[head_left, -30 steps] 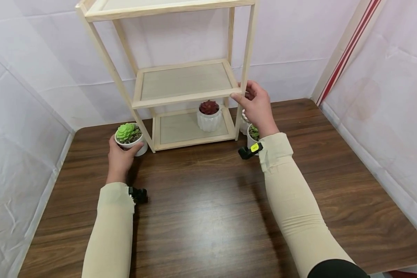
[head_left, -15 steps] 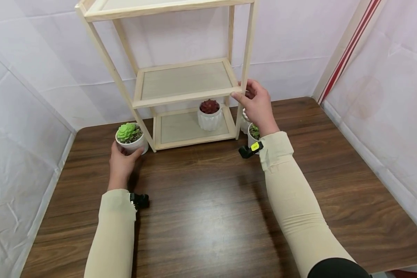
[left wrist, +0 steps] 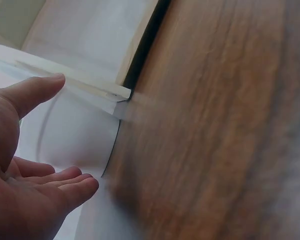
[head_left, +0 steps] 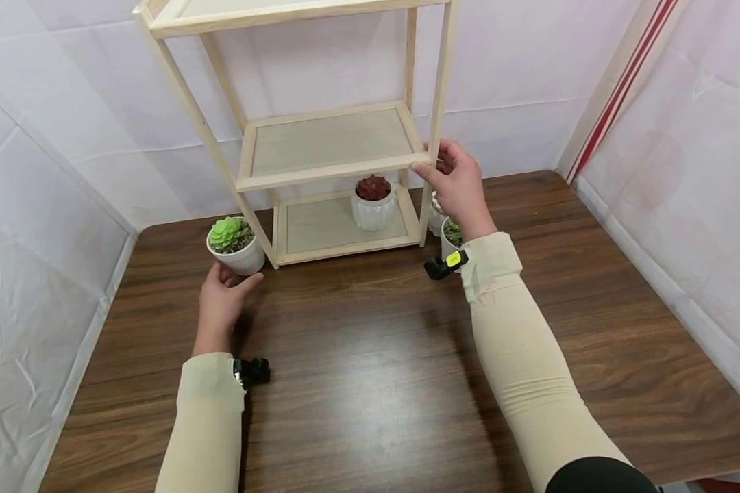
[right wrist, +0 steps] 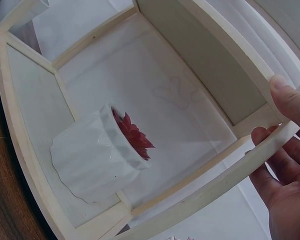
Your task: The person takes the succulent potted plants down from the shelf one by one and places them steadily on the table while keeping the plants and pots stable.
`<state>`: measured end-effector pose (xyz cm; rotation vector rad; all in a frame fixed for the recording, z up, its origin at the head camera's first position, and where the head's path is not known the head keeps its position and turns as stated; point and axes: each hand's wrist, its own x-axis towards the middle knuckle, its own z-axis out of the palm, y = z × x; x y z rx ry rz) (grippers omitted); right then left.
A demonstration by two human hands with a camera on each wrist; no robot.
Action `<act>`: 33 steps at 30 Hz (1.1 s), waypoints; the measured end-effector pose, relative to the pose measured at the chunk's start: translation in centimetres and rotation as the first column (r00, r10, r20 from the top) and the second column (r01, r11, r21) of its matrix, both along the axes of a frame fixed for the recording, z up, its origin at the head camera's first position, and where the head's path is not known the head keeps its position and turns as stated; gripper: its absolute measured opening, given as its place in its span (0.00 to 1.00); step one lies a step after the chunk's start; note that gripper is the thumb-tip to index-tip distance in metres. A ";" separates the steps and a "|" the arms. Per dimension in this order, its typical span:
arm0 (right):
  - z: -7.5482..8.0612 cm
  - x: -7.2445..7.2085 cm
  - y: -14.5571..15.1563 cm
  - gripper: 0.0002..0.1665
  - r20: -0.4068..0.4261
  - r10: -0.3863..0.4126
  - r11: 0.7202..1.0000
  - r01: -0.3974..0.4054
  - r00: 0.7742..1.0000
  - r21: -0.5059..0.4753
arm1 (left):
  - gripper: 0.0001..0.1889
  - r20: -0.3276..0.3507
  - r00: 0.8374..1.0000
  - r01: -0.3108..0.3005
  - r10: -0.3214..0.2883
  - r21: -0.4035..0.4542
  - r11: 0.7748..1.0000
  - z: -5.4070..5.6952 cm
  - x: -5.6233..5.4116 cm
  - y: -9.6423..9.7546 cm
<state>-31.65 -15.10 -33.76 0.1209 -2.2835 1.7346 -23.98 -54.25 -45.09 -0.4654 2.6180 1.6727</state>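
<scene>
At the left foot of the wooden shelf rack stands a white pot with a bright green succulent. My left hand is just in front of this pot, thumb and fingers spread apart; the left wrist view shows nothing pinched between them. With my right hand I grip the rack's front right post at the middle shelf, thumb on the front and fingers behind, as the right wrist view confirms. A white ribbed pot with a dark red succulent sits on the bottom shelf, toward its right side.
Right of the rack, partly hidden by my right arm, are a small green plant in a white pot and another white pot. White cloth walls border the brown wooden table at the back and sides.
My left hand has let go of the green succulent's pot and drawn back toward me. The right hand keeps its grip on the rack's post.
</scene>
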 end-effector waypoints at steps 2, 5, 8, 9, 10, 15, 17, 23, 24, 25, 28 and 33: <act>0.0 0.0 0.0 0.30 0.000 0.000 1.000 0.000 1.000 -0.001 | 0.50 0.007 1.000 0.000 0.000 -0.001 1.000 -0.1 0.2 0.2; 0.1 0.1 0.0 0.29 0.000 -0.002 1.000 0.002 1.000 -0.004 | 0.50 0.010 1.000 0.004 -0.004 -0.004 1.000 -0.2 0.3 0.4; 0.1 0.2 0.0 0.29 0.002 -0.005 1.000 0.005 1.000 -0.001 | 0.49 0.008 1.000 0.020 -0.020 -0.001 1.000 -0.2 0.6 0.8; 0.1 0.2 0.0 0.29 0.004 -0.005 1.000 0.005 1.000 -0.001 | 0.49 0.011 1.000 0.025 -0.025 0.002 1.000 -0.1 0.6 0.9; 0.1 0.2 0.1 0.29 0.005 -0.005 1.000 0.005 1.000 -0.003 | 0.50 0.015 0.999 0.029 -0.029 0.005 1.000 -0.1 0.7 1.0; 0.1 0.2 0.2 0.29 0.004 -0.006 1.000 0.006 1.000 -0.011 | 0.49 0.020 0.998 0.064 -0.065 0.022 0.998 0.2 1.1 1.5; 0.1 0.2 0.2 0.29 0.002 -0.007 1.000 0.007 1.000 -0.010 | 0.49 0.011 0.997 0.079 -0.080 0.036 0.996 0.2 1.2 1.8; 0.0 0.2 0.2 0.29 0.001 -0.001 1.000 0.001 1.000 -0.015 | 0.47 -0.024 0.988 0.151 -0.150 0.072 0.986 -0.2 1.5 2.9; 0.0 0.2 0.2 0.29 0.000 0.000 1.000 0.000 1.000 -0.016 | 0.47 -0.030 0.986 0.167 -0.165 0.081 0.983 -0.3 1.5 3.0; 0.0 0.2 0.2 0.29 -0.001 0.002 1.000 -0.002 1.000 -0.016 | 0.47 -0.040 0.983 0.183 -0.180 0.093 0.979 -0.4 1.5 3.2; -0.1 0.2 0.2 0.29 -0.006 0.005 1.000 -0.005 1.000 -0.016 | 0.48 -0.066 0.972 0.233 -0.226 0.132 0.963 -0.5 1.4 3.6; -0.1 0.3 0.1 0.29 -0.007 0.004 1.000 -0.004 1.000 -0.015 | 0.48 -0.093 0.958 0.283 -0.270 0.173 0.944 -0.4 1.2 4.2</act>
